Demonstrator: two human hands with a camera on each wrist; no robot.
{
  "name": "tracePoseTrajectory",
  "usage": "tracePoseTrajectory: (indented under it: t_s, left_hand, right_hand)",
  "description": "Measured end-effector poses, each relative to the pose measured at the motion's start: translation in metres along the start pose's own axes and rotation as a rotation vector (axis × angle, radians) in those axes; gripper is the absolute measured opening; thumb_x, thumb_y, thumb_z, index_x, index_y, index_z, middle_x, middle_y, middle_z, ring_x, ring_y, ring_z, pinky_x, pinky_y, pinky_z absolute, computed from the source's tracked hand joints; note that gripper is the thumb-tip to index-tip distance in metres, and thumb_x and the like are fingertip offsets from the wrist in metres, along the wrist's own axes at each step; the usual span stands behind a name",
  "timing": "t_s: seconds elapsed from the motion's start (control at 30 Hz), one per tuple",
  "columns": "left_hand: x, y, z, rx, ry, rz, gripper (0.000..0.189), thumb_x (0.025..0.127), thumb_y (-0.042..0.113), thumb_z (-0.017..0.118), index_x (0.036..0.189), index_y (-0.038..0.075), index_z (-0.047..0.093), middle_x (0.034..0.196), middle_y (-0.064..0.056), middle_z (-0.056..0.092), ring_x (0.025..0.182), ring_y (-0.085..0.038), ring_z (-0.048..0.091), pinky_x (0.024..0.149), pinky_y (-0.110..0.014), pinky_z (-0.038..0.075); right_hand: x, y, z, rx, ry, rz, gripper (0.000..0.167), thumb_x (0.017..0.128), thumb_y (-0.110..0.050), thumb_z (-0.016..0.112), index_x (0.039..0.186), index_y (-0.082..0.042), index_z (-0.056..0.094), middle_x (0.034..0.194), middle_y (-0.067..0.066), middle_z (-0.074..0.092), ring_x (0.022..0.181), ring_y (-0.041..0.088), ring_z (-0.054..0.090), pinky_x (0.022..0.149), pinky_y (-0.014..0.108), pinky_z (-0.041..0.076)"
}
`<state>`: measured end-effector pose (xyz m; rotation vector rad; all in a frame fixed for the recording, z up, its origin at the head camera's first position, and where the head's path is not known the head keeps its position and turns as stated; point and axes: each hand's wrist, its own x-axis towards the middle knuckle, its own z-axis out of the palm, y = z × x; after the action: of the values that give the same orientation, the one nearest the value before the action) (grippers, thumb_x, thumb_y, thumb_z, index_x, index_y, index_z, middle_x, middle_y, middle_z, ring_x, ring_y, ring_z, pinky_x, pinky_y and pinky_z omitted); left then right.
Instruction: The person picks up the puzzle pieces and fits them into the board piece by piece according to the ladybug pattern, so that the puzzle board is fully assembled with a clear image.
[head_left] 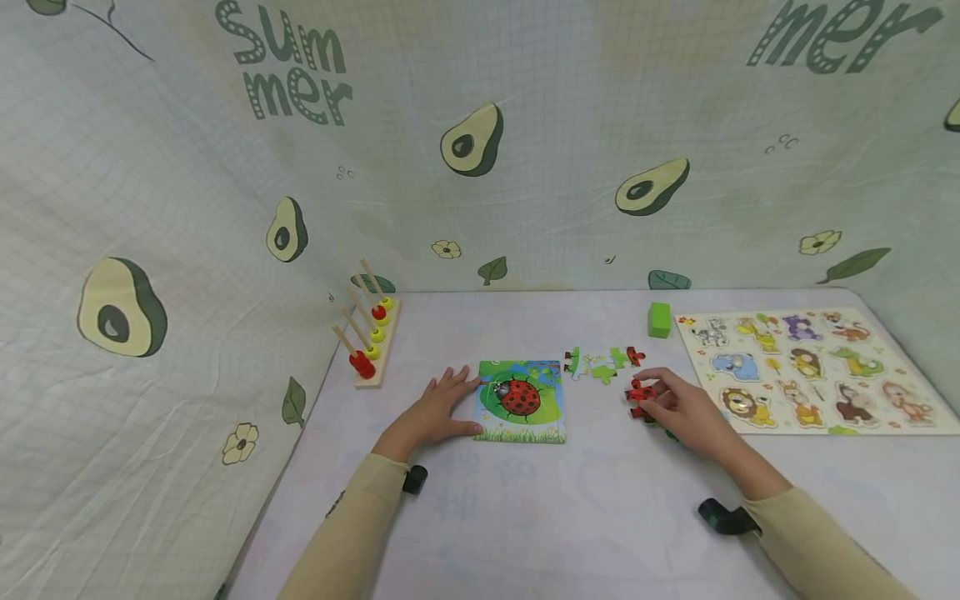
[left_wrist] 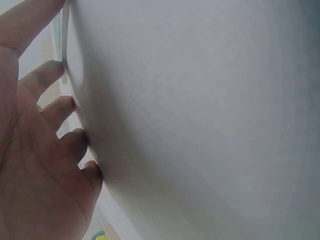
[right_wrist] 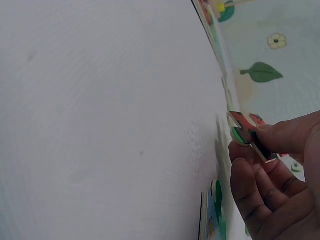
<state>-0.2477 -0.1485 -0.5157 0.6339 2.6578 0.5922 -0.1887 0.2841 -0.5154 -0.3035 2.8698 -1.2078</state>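
A square ladybug puzzle board point(head_left: 517, 402) lies flat on the table. My left hand point(head_left: 438, 408) rests at its left edge with the fingers spread, index finger and thumb tips right at the rim. In the left wrist view, the fingertips of the left hand point(left_wrist: 45, 135) meet the white tabletop. My right hand point(head_left: 686, 412), to the right of the board, pinches a red, black and green jigsaw piece point(right_wrist: 245, 127) between thumb and fingers. More jigsaw pieces point(head_left: 602, 374), green, white and red, lie between the board and this hand.
A wooden peg stand point(head_left: 382, 354) with red and yellow beads stands at the back left. Behind the right hand is a green block point(head_left: 659, 320). An animal picture board point(head_left: 817, 371) covers the right side. A printed cloth point(head_left: 555, 233) hangs behind the table.
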Motion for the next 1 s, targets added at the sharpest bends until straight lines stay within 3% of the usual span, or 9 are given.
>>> tracePoseTrajectory:
  t_s: [0.23, 0.57, 1.0]
  left_hand:
    - [0.0, 0.0, 0.0, 0.004, 0.003, 0.001, 0.089, 0.087, 0.05, 0.078, 0.16, 0.023, 0.036, 0.169, -0.006, 0.018, 0.157, -0.029, 0.004, 0.126, -0.05, 0.002]
    - [0.0, -0.001, -0.001, 0.01, -0.001, -0.01, 0.088, 0.087, 0.052, 0.076, 0.16, 0.024, 0.036, 0.169, -0.004, 0.017, 0.157, -0.028, 0.003, 0.126, -0.049, 0.002]
    - [0.0, 0.0, 0.0, 0.005, -0.005, -0.017, 0.088, 0.087, 0.051, 0.077, 0.16, 0.024, 0.036, 0.17, -0.004, 0.017, 0.157, -0.028, 0.002, 0.126, -0.049, 0.001]
  right_hand:
    - [0.005, -0.008, 0.007, 0.0, 0.011, -0.014, 0.04, 0.098, -0.018, 0.069, 0.137, -0.014, 0.059, 0.102, 0.005, 0.068, 0.083, 0.012, 0.068, 0.069, 0.029, 0.052]
    - [0.013, -0.017, 0.017, 0.055, -0.003, -0.01, 0.039, 0.098, -0.014, 0.069, 0.136, -0.014, 0.062, 0.091, 0.0, 0.069, 0.08, 0.014, 0.063, 0.063, 0.026, 0.05]
    - [0.018, -0.026, 0.027, 0.072, -0.011, -0.027, 0.041, 0.098, -0.01, 0.068, 0.138, -0.013, 0.061, 0.096, 0.003, 0.068, 0.079, 0.015, 0.064, 0.064, 0.028, 0.051]
